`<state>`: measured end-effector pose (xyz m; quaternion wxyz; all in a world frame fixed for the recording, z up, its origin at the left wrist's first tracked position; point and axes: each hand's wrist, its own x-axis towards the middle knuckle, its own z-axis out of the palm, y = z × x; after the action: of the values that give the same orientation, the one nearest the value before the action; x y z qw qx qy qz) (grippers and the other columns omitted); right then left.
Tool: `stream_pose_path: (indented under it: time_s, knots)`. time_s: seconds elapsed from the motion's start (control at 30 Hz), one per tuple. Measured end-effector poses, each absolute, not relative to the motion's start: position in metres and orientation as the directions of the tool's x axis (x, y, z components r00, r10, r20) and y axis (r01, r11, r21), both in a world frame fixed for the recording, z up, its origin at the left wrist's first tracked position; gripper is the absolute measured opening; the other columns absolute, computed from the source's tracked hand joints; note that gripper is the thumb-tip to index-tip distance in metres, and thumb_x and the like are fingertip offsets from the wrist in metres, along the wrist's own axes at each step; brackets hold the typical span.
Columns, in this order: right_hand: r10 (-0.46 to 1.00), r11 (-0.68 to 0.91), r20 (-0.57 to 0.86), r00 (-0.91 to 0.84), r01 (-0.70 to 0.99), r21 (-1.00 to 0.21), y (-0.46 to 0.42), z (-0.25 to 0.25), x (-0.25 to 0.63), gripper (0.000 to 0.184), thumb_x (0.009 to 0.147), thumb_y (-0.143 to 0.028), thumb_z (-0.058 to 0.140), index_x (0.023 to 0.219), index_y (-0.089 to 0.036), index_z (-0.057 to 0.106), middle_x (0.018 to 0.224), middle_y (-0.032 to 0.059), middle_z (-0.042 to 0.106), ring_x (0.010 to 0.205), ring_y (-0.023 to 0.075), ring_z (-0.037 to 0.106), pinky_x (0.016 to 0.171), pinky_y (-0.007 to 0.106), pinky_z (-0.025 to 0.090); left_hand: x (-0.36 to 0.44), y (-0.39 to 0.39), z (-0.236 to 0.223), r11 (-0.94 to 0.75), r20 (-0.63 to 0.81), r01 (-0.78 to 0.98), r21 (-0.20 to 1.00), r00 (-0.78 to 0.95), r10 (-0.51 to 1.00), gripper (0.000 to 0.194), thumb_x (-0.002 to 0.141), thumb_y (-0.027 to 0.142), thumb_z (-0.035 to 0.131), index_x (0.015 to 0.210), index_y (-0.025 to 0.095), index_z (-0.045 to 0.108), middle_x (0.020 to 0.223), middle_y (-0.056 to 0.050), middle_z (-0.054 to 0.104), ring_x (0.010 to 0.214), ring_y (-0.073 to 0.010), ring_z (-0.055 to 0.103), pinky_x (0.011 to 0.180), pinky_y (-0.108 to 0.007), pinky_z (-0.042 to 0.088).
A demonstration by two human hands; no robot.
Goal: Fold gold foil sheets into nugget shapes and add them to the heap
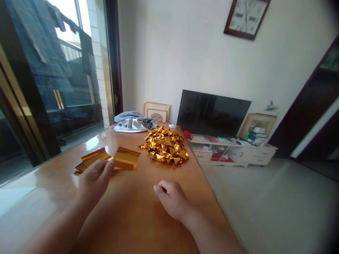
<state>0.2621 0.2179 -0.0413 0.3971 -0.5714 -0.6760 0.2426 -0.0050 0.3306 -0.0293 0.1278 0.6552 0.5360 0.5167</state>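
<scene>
A shiny sheet of gold foil paper [127, 158] is pinched at its left edge between the thumb and fingers of my left hand [96, 176]. Beneath and behind that hand lie more gold foil sheets [91, 157] on the table. My right hand [172, 197] is curled closed just above the table, apart from the foil, and nothing shows in it. Beyond it, toward the right edge, rises a heap of folded gold foil pieces [166, 144]. Neither hand touches the heap.
The glossy wooden table [127, 215] runs away from me, its right edge dropping to the floor. Grey cloth [132, 121] and picture frames [156, 111] are at the far end. A television [212, 113] and low white cabinet [238, 153] stand beyond; glass doors [66, 70] are left.
</scene>
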Motion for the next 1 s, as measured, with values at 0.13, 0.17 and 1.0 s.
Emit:
stream_pose_path:
  time_s: [0.13,0.17,1.0]
  knots:
    - [0.974,0.182,0.225,0.033,0.484,-0.856,0.222,-0.043,0.263,0.037,0.095,-0.045,0.052,0.069,-0.020,0.054,0.063,-0.0035,0.054,0.061,0.0117,0.047,0.057,0.023,0.033,-0.002,0.329,-0.032,-0.422,0.524,0.551,0.720,-0.033,0.851,0.039,0.092,0.056,0.055,0.081,0.021,0.067,0.071,0.001,0.066,0.070,-0.0181,0.061,0.065,-0.026,0.044]
    - [0.975,0.167,0.214,0.056,0.448,-0.878,0.224,-0.043,0.264,0.036,0.095,-0.046,0.053,0.070,-0.019,0.056,0.065,-0.0027,0.056,0.061,0.0122,0.050,0.057,0.023,0.035,-0.001,0.328,-0.032,-0.429,0.515,0.539,0.725,-0.010,0.857,0.038,0.092,0.055,0.056,0.082,0.021,0.068,0.072,0.001,0.067,0.071,-0.0183,0.062,0.065,-0.026,0.044]
    - [0.970,-0.006,-0.067,0.235,-0.251,-0.968,0.234,-0.042,0.275,0.032,0.073,-0.043,0.075,0.090,-0.018,0.066,0.070,-0.0037,0.059,0.052,0.0077,0.051,0.046,0.020,0.026,0.034,0.295,-0.010,-0.544,0.431,0.286,0.789,0.372,0.822,0.035,0.086,0.052,0.062,0.071,0.021,0.059,0.082,-0.006,0.065,0.079,-0.0201,0.059,0.076,-0.032,0.050]
